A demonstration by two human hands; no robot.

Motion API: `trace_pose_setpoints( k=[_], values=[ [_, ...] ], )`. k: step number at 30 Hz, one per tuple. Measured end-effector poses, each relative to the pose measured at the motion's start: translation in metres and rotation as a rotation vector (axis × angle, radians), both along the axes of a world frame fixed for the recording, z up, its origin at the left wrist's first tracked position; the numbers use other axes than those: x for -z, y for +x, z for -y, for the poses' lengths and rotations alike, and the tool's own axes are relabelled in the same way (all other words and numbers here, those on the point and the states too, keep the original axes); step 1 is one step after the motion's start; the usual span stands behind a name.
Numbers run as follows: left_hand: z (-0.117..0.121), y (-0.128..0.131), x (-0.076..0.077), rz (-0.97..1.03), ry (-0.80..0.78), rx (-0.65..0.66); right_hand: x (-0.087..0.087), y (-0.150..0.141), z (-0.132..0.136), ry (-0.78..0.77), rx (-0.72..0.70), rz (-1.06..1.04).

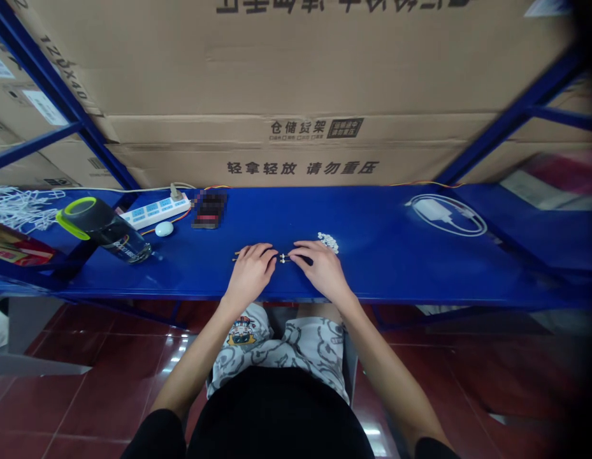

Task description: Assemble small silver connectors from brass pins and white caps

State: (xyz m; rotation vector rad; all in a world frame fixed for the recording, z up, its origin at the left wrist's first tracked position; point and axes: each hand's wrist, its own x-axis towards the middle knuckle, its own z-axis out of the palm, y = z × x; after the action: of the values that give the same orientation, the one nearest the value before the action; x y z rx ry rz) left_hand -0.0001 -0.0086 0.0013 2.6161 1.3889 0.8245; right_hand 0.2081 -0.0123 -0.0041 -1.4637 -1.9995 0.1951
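Two hands are placed palm-down, the left hand [250, 273] and the right hand [323, 271], over a thin dark rod [282, 258] at frame centre on a blue steel shelf [396, 255], its long axis running crosswise between them; whether it is gripped cannot be determined.

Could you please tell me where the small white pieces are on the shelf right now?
In the head view, the small white pieces sit in a loose pile on the blue shelf, just beyond the right hand.

From my right hand [324, 271] I can pass right along the blue shelf [382, 268] to the coiled charger cable [446, 215]; leftward, the dark bottle [107, 229] stands in my way.
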Motion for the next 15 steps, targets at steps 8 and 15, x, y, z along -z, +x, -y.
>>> trace_pose_setpoints(
  k=[8,15],
  values=[
    [0.0,0.001,-0.001,-0.006,-0.018,-0.009,0.001,0.006,-0.002,-0.005,-0.045,0.004],
    [0.001,0.001,0.005,-0.035,-0.014,-0.054,0.011,-0.002,0.0,-0.027,-0.004,0.211]
  ],
)
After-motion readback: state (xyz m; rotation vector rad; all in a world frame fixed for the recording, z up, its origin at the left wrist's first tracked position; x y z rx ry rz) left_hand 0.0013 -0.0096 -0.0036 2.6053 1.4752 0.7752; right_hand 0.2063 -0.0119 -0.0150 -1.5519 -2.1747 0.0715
